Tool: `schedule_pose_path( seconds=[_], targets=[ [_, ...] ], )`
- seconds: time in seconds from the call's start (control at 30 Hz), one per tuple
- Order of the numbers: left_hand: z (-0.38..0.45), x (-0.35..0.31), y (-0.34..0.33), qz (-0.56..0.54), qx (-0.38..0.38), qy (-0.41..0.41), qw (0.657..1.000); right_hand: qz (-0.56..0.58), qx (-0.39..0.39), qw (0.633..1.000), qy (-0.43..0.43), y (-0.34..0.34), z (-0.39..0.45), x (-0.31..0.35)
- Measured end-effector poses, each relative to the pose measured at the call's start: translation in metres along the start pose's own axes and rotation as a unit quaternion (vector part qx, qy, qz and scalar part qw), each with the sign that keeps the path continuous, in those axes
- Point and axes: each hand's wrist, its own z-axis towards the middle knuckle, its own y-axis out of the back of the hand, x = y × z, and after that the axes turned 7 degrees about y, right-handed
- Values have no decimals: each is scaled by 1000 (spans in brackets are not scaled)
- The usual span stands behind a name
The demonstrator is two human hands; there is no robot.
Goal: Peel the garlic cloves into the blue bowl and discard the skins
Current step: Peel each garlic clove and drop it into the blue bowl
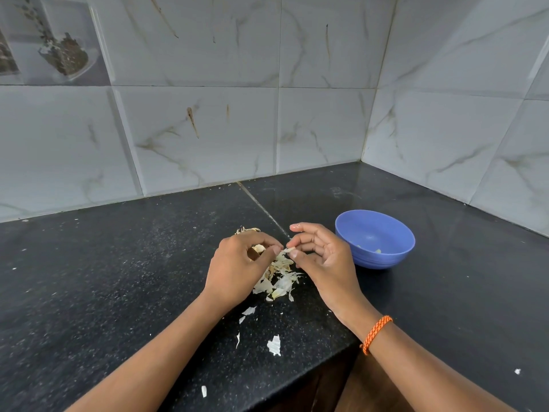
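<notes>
My left hand [237,267] curls round a garlic clove [258,249] above the black counter. My right hand [319,258] pinches a strip of papery skin [287,250] that stretches between the two hands. Below them lies a pile of pale garlic skins [279,281]. The rest of the garlic bulb [246,230] peeks out behind my left hand. The blue bowl [375,237] stands just right of my right hand, with small pale bits of peeled garlic [377,250] at its bottom.
Loose skin flakes [274,345] are scattered on the counter [118,278] toward its front edge. Tiled walls meet in a corner behind and right of the bowl. An orange band sits on my right wrist [375,334].
</notes>
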Motion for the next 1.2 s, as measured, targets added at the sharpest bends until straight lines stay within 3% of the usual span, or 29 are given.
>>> schedule_pose_path(
  seconds=[0.2,0.57,0.87,1.2],
  targets=[
    [-2,-3,-1,-35,18,15,999,-54,-5,998,34,-4,-2,3],
    [-6,-6,-1,-10,-55,22,998,-198,9,973,116,-10,-5,1],
    [-10,-10,-4,7,-72,41,997,-210,34,971,112,-12,-4,3],
    [-9,-13,-4,5,-74,33,997,-227,13,961,156,-12,-7,1]
  ],
)
